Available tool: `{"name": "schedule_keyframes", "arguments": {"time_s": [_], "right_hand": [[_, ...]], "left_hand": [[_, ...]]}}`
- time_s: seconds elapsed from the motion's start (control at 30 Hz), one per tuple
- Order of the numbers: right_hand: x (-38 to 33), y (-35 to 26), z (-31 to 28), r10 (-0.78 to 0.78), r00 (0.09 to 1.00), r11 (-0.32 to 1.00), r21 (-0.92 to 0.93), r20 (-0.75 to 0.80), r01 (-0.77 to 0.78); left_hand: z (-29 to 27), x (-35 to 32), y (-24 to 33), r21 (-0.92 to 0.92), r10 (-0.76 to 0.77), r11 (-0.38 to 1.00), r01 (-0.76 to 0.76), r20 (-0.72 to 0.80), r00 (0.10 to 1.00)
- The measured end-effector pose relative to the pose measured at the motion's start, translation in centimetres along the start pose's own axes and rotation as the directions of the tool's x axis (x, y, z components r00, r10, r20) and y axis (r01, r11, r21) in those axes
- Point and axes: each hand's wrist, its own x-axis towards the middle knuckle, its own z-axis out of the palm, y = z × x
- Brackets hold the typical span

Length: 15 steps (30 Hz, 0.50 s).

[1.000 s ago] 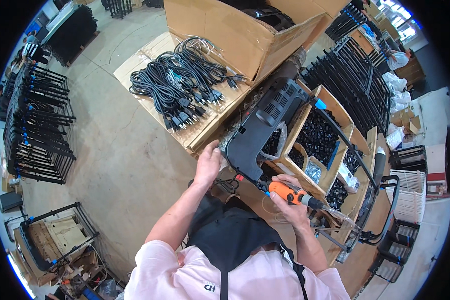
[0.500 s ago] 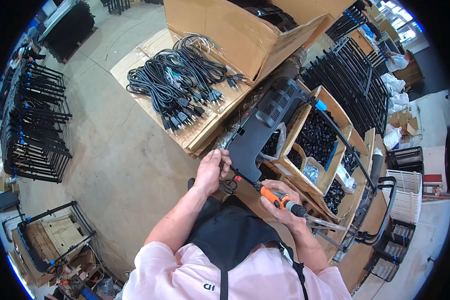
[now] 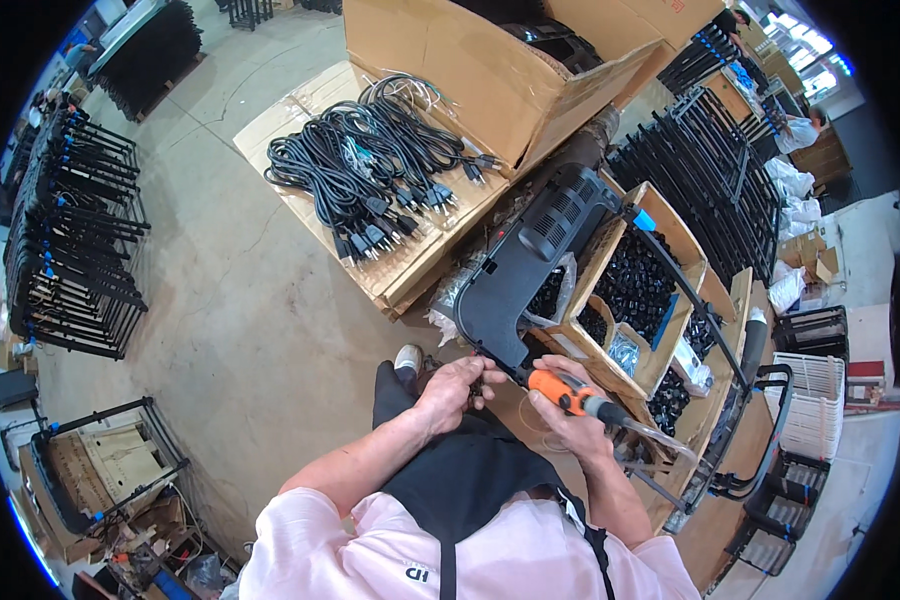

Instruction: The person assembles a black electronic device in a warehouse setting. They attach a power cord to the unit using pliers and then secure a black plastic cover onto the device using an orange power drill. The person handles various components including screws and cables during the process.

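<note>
Two hands at the long black moulded plastic panel (image 3: pixel 535 262) slanting off the bench: left hand (image 3: pixel 452 390) pinching its lower end, right hand (image 3: pixel 570 412) wrapped around the orange-handled screwdriver (image 3: pixel 567 391); panel looks stiff, light, best steadied there.

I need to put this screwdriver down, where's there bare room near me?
Bare concrete floor lies left of your left hand, between the black frame racks and the cardboard stack of power cords. Right of your right hand, the parts boxes are crowded.
</note>
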Motion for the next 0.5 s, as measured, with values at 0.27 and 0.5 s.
{"name": "schedule_keyframes", "arguments": {"time_s": [0.27,0.5], "right_hand": [[-0.8,-0.1,0.3,-0.047,0.998,0.975,0.216,-0.044,0.056],[-0.6,0.0,1.2,-0.106,0.994,0.987,0.120,-0.025,0.108]], "left_hand": [[0.6,1.2,-0.9,-0.262,-0.148,0.953,0.151,0.030,0.989],[0.4,1.7,-0.5,-0.377,-0.171,0.907,0.189,0.081,0.982]]}}
